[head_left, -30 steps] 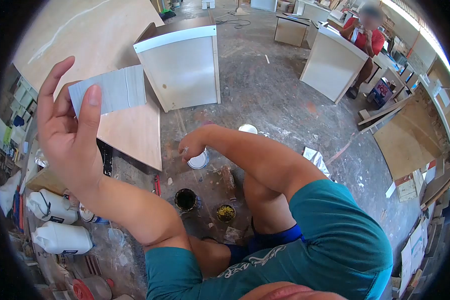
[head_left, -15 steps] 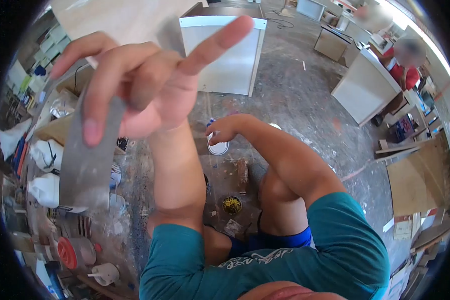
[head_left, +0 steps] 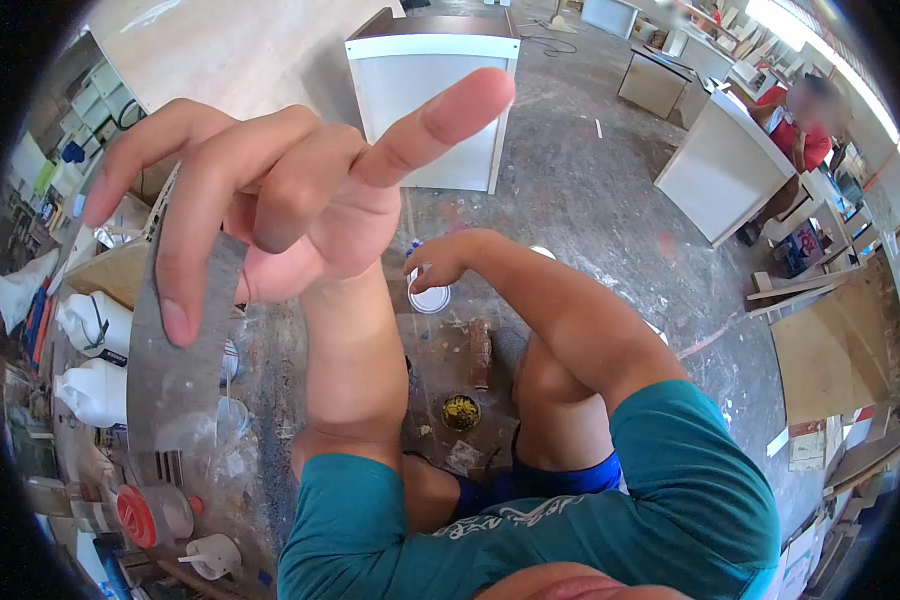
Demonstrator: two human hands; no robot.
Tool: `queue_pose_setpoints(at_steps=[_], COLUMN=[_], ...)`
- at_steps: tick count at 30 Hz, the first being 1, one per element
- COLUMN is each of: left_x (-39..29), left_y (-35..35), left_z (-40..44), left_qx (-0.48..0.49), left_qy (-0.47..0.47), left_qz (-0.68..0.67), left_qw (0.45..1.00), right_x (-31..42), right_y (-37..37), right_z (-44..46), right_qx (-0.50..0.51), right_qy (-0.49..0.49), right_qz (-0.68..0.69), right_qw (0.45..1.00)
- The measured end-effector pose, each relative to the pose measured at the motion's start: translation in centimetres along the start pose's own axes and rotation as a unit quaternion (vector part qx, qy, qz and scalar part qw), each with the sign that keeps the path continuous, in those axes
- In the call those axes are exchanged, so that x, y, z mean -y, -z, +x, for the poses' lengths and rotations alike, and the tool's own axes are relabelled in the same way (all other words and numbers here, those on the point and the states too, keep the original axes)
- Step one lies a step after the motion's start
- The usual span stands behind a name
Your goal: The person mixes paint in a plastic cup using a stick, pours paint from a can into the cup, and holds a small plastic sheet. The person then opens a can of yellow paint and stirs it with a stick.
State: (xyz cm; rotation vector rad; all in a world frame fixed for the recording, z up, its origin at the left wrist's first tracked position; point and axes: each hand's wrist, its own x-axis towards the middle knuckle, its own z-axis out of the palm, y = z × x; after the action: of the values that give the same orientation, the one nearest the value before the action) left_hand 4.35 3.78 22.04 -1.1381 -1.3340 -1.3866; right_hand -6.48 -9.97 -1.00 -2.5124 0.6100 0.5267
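Raised close to the camera, my left hand [head_left: 280, 200] is closed on a flat, grey, rectangular scraper blade [head_left: 180, 380]. Its index finger points out to the upper right; the other fingers bend around the blade's upper end, and the thumb is partly hidden. My right hand [head_left: 440, 268] hangs from a bent arm near my knee, thumb and fingers slightly apart, with nothing visible between them. Just below it is a can with a round white lid [head_left: 430, 299]; I cannot tell if they touch. A small round tub of yellow material [head_left: 460, 412] stands on the floor between my legs.
A white cabinet [head_left: 430, 120] stands ahead. White jugs [head_left: 95, 390] and a red-lidded container [head_left: 137, 516] line the left side. A worn brown block [head_left: 480, 352] lies near my foot. At far right, a person in red [head_left: 815, 145] is behind another white cabinet [head_left: 727, 165].
My left hand and the blade have shifted slightly down in view, and the blade has tilted. The surroundings have moved a little left. My right hand keeps nearly the same pose.
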Motion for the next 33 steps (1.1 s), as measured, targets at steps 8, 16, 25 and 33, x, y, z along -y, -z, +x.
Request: queue_pose_setpoints(at_steps=[8,16,25,33], left_x=[0.4,0.1,1.6,3.6], left_y=[0.9,-1.1,-1.4,-2.9], left_z=[-0.7,0.2,0.4,1.7], left_qx=[-0.025,0.053,0.193,0.118], left_qy=[-0.039,0.123,0.328,0.576], left_qz=[-0.027,0.083,0.219,0.542], left_qw=[0.999,0.987,0.898,0.601], right_x=[0.2,-1.0,-0.7,0.5], right_y=[0.6,0.2,0.7,0.6], right_z=[0.1,2.7,0.2,2.8], right_qx=[0.019,0.037,-0.077,0.0], right_qy=[0.009,0.042,0.09,0.096], right_qz=[0.013,-0.021,-0.018,-0.093], right_qw=[1.0,0.998,0.993,0.991])
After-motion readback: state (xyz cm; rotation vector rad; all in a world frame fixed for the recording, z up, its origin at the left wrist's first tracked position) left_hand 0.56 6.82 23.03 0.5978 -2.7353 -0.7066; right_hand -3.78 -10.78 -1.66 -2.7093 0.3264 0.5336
